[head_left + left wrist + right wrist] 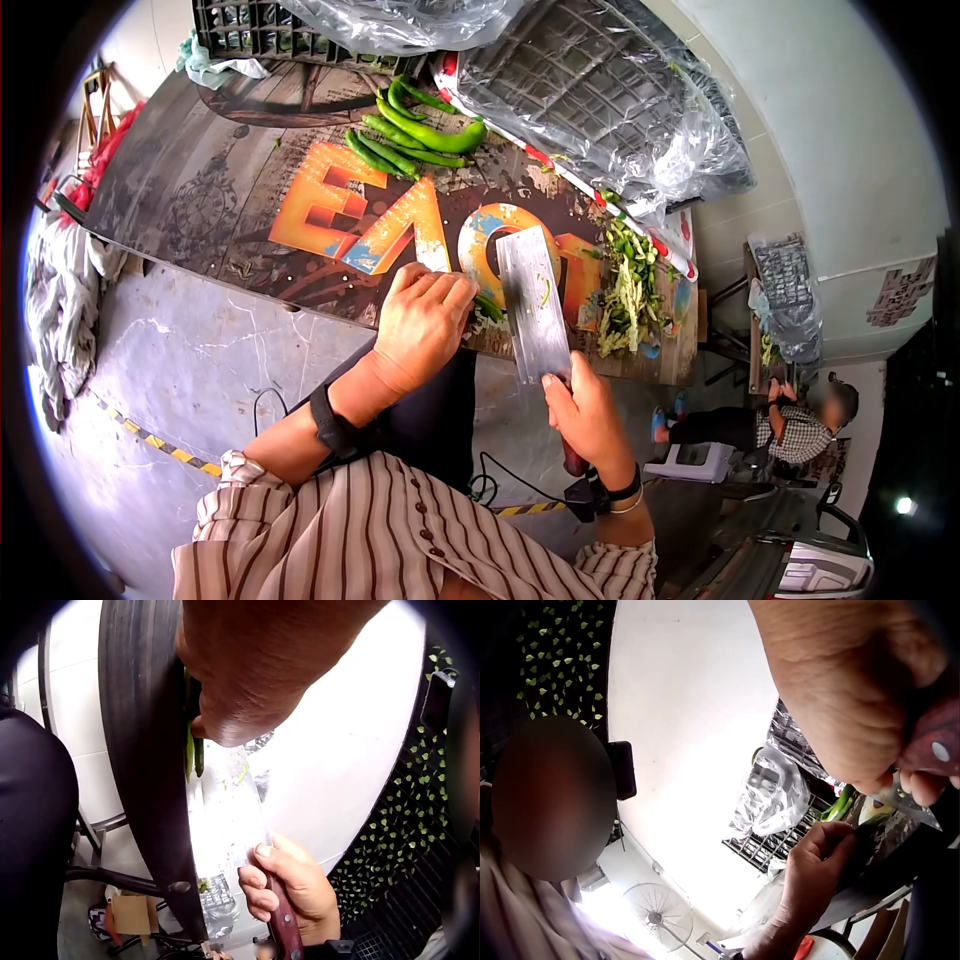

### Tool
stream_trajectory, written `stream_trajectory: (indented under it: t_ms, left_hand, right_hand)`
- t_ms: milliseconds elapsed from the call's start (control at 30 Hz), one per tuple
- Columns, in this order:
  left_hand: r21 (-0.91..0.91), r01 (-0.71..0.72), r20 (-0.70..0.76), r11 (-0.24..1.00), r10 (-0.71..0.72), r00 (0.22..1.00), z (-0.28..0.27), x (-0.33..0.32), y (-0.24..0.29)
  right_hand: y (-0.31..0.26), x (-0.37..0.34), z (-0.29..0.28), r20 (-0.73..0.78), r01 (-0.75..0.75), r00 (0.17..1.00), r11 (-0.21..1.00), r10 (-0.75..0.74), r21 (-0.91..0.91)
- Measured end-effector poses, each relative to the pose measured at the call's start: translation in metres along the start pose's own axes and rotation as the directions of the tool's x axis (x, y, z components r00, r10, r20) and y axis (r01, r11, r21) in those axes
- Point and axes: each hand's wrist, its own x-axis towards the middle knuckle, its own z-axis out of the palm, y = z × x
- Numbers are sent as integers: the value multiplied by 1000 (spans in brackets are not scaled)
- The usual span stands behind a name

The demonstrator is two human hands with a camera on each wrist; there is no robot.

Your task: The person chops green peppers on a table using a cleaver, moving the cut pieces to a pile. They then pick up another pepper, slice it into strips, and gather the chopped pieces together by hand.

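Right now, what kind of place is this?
Probably a vegetable prep area, home or shop unclear: a wide knife, cut green strips on the table, and a crate under plastic suggest it.

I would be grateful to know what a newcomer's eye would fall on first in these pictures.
Probably the broad, silver metal cleaver, gripped in the person's right hand at the near side of the table. The large orange block letters printed across the dark, wood-patterned tabletop would compete with it. Beyond them lie long, bright green peppers, with a heap of pale green cut strips towards the tabletop's right end.
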Motion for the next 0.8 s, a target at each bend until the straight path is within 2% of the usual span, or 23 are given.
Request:
stream_trajectory:
  t_ms: [100,167,300,500,667,800]
  left_hand:
    - [15,4,1,1000,-4,1000,1,0,0]
    - [45,22,55,999,-24,998,1,1,0]
    - [74,41,12,996,-42,999,3,0,3]
    - [56,50,73,997,-54,996,-19,6,15]
    - [-38,66,149,997,-59,987,-21,-1,4]
    - [-44,73,107,996,-68,992,-19,-4,-4]
  right_hand:
    - [-3,-1,1,-10,6,1000,1000,-6,-3]
    - [-3,-2,1,-18,9,1000,1000,-10,-7]
    - [-2,-2,2,-19,25,1000,1000,-25,-7]
    - [3,-3,4,-26,22,999,999,-22,24]
    - [3,-2,2,-30,29,999,999,-29,23]
    - [6,-3,2,-25,21,999,1000,-21,13]
